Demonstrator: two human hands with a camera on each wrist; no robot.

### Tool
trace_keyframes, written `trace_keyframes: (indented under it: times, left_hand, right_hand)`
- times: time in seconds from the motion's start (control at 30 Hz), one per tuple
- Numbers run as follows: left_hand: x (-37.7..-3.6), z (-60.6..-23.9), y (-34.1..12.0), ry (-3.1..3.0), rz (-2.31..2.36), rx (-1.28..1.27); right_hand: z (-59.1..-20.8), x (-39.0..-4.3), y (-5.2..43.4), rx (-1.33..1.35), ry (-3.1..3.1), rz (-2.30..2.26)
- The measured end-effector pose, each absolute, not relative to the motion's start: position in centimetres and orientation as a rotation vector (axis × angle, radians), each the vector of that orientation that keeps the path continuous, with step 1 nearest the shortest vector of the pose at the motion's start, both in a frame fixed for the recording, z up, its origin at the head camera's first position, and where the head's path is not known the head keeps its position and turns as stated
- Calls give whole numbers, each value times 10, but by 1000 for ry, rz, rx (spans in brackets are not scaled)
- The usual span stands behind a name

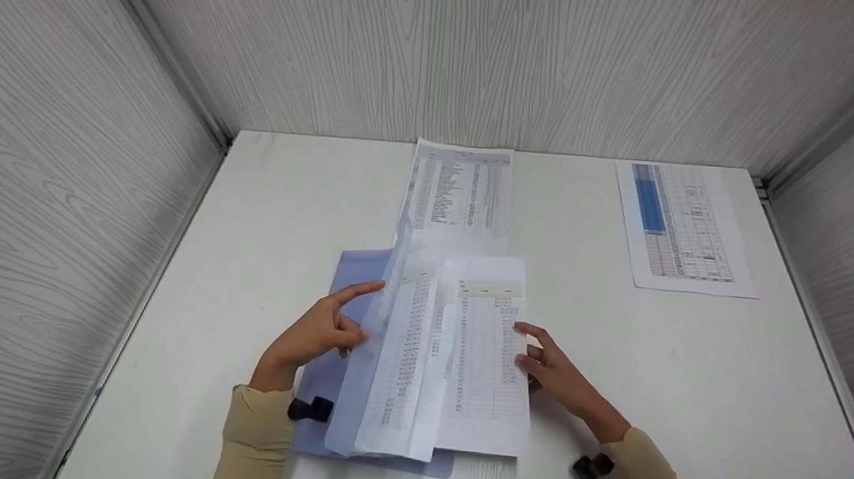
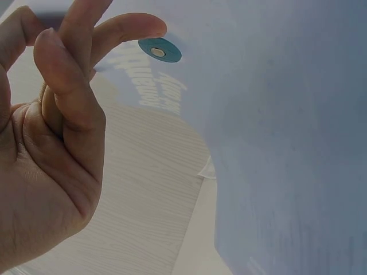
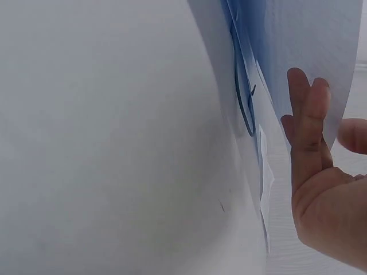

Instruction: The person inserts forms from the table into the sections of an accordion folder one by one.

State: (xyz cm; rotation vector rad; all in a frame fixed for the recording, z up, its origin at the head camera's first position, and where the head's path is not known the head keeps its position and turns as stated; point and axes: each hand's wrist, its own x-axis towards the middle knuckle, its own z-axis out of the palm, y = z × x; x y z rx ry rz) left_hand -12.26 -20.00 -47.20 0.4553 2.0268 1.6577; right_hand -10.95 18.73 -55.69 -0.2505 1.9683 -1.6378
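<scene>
A pale blue clear folder (image 1: 353,272) lies mid-table with printed table sheets (image 1: 407,358) in it. Its translucent cover (image 1: 384,319) stands raised. My left hand (image 1: 323,330) is at the cover's outer side, index finger stretched out and thumb against the film. The left wrist view shows that hand (image 2: 57,143) with a fingertip touching the blue film (image 2: 287,143) beside a teal round sticker (image 2: 160,51). My right hand (image 1: 553,372) lays straight fingertips on the right edge of the top sheet (image 1: 490,364). Close up, its fingers (image 3: 307,120) lie flat against the blue sheet (image 3: 298,40).
Another printed sheet (image 1: 460,193) lies past the folder toward the back wall. A sheet with a blue column (image 1: 680,223) lies at the far right of the white table (image 1: 688,378). Grey panel walls close in the left, back and right sides.
</scene>
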Motion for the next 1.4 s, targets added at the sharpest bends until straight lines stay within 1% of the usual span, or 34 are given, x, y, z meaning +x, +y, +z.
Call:
trace_keyframes:
  times: [0.17, 0.4, 0.83, 1.27, 1.4]
  left_hand:
    - [-117, -458, -196, 2027, 1669, 478]
    - [-126, -484, -202, 2010, 1686, 467]
    - [-125, -485, -203, 1992, 1698, 490]
    - [-126, -487, -203, 1982, 1694, 517]
    - [-127, -488, -202, 1973, 1700, 484]
  right_hand:
    - [-560, -109, 184, -229, 1960, -1652]
    - [-561, -106, 170, -162, 1997, -1638]
    - [-562, -103, 146, -196, 1913, -1702]
    - [-566, -110, 125, -197, 2013, -1612]
    - [-564, -112, 125, -210, 2024, -1602]
